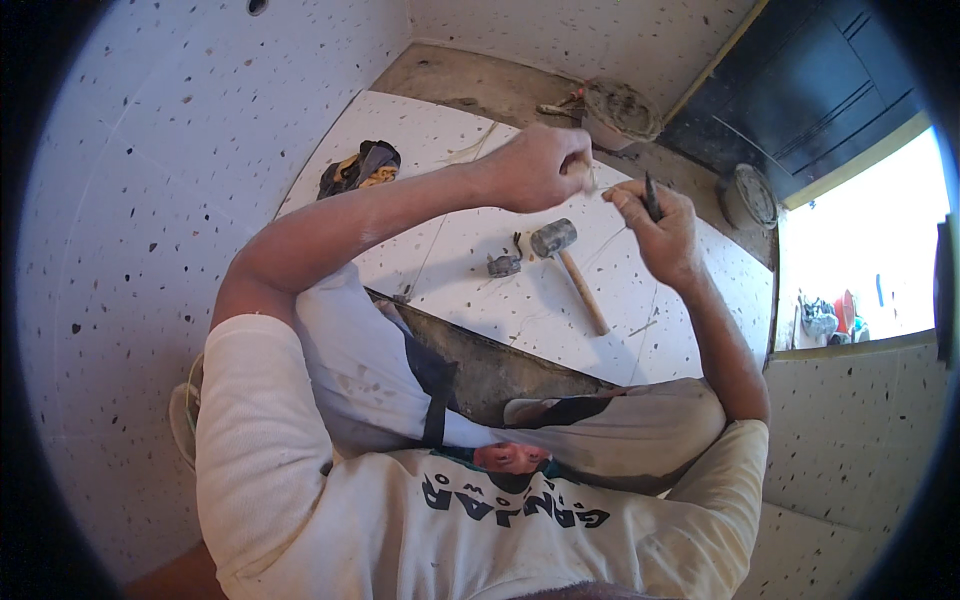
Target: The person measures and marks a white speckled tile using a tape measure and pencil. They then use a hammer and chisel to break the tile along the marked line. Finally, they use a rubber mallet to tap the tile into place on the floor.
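Your left hand [540, 170] was held out over the pale, speckled floor tiles [450, 255], its fingers curled inward; a blur at their tips meant you could not tell what, if anything, they gripped. Your right hand [662, 235] was raised just beside it, the two well above the tiles and apart from each other. The fingers of that right hand were clamped around a dark pen-shaped tool [653, 198], which stood nearly upright with its tip poking out above your hand. Your right thumb and forefinger reached toward the left hand, and something pale and thin, too blurred to make out, showed in the gap.

Below your hands, a mallet [555, 238] lay on the tiles with its grey head away from you and its wooden handle slanting down to the right. Just left of its head sat a small dark grey object [505, 264]. Farther left, past your forearm, a crumpled dark bundle [362, 168] with yellow patches lay near the wall [200, 180]. Beyond your right hand stood two buckets, one [622, 112] near the far corner and the other [748, 197] beside the dark door [790, 95].
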Demonstrator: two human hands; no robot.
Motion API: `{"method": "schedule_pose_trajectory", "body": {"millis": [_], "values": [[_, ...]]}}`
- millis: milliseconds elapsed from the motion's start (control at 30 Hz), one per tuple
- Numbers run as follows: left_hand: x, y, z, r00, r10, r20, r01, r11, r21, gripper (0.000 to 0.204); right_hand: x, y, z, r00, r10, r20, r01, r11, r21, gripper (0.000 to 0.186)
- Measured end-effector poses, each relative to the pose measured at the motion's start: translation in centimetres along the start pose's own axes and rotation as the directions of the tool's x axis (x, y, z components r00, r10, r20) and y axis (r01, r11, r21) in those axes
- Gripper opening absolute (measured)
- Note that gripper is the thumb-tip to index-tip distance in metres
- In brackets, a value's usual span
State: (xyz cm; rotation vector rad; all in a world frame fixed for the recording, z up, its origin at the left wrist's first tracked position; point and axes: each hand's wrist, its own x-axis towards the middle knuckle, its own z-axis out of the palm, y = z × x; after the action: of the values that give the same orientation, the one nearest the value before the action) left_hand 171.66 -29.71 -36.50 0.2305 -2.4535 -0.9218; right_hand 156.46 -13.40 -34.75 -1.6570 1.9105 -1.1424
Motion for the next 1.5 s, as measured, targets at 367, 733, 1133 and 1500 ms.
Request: {"method": "schedule_pose_trajectory", "body": {"millis": [367,733,1133,1500], "values": [[1.2,2.3,-1.4,0.945,-0.294,0.141,0.297,0.597,-0.746,0.027,-0.1,-0.3,0.6,0.976,0.134,0.173,-0.134,0.991,-0.012,0.027],[1.0,2.4,-1.5,0.935,-0.134,0.330,0.341,0.601,-0.723,0.024,0.2,1.5,0.2,0.987,0.124,0.100,-0.131,0.989,0.067,0.031],[1.2,1.9,-0.5,0.982,-0.082,0.172,0.091,0.995,-0.047,0.021,0.4,-0.4,-1.5,0.999,-0.028,0.020,0.030,0.989,-0.142,0.030],[2.2,1.7,-1.4,0.970,-0.219,0.104,0.228,0.681,-0.696,0.026,0.4,1.9,0.5,0.999,-0.037,0.035,0.034,0.996,0.078,0.029]]}}
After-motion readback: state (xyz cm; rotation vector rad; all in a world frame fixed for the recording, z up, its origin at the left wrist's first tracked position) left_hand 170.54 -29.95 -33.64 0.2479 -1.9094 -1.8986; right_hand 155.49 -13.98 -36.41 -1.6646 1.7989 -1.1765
